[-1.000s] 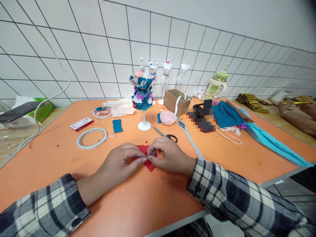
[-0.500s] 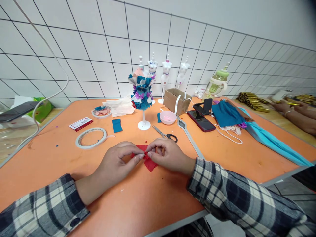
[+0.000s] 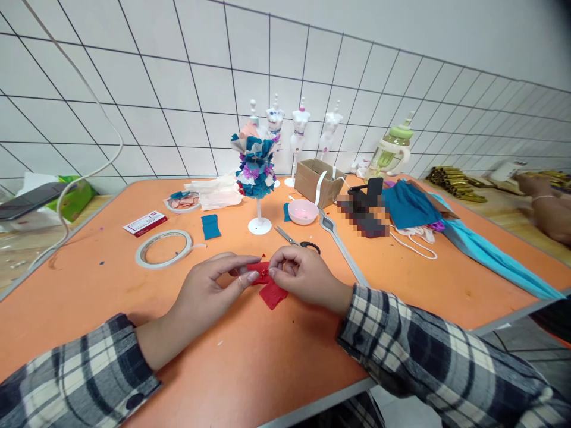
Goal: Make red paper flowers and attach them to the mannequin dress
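Observation:
My right hand (image 3: 304, 274) is closed, thumb and forefinger pinching a small crumpled bit of red crepe paper (image 3: 264, 273). Facing it, my left hand (image 3: 219, 286) has its thumb and forefinger parted near that bit, gripping nothing. A flat piece of red crepe paper (image 3: 273, 295) lies on the orange table just below the fingertips. Scissors (image 3: 292, 237) with black handles rest beyond my right hand, partly covered by it. Behind them, a mini dress form (image 3: 257, 172) wears ruffles of teal, purple and white paper.
A roll of white tape (image 3: 141, 257), a card (image 3: 145, 223) and a teal paper piece (image 3: 211, 226) lie left. Toward the back right are a pink bowl (image 3: 303, 212), a cardboard box (image 3: 314, 180), a bottle (image 3: 392, 151) and teal cloth (image 3: 410, 205). Another person's arm (image 3: 551, 211) is far right.
My left thumb and forefinger have spread apart, letting go of the red bit. My right hand still pinches it. The other person's arm at far right has shifted.

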`<state>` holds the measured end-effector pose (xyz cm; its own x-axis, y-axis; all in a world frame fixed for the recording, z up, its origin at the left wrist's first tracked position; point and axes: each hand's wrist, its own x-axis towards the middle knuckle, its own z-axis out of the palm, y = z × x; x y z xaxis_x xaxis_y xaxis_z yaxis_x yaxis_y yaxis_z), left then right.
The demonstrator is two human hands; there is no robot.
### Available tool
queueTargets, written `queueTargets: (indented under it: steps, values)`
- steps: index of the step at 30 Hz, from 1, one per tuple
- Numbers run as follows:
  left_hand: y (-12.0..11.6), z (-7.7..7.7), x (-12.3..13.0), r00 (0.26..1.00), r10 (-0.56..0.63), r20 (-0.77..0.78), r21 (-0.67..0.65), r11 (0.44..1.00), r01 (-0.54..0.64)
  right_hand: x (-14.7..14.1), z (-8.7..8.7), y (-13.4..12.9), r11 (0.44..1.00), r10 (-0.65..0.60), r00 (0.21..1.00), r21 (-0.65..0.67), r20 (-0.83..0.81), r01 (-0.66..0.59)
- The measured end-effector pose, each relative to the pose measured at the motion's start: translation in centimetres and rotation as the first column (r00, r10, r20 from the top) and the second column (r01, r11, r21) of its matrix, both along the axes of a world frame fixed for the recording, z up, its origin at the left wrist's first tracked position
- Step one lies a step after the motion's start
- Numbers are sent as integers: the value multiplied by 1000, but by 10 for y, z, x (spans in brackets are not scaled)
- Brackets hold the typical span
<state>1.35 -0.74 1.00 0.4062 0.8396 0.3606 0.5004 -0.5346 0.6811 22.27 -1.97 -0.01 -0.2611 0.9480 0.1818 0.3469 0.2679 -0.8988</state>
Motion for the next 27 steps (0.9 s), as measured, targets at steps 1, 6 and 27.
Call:
queueTargets:
  steps: [1,6,27]
  values:
    - [0,0,0,1000,-6,5,3,1000,6,-1,-1,0,1000,11,1000,0,7,-11]
    - [-1,2,2,999,-51,-12,8,999,51,-3,-5,-1,998,48,999,-34,13,-47]
    - [5,0,6,996,40,82,-261,965,-17,-9,-2,-1,985,-48,995,-171,-91,32]
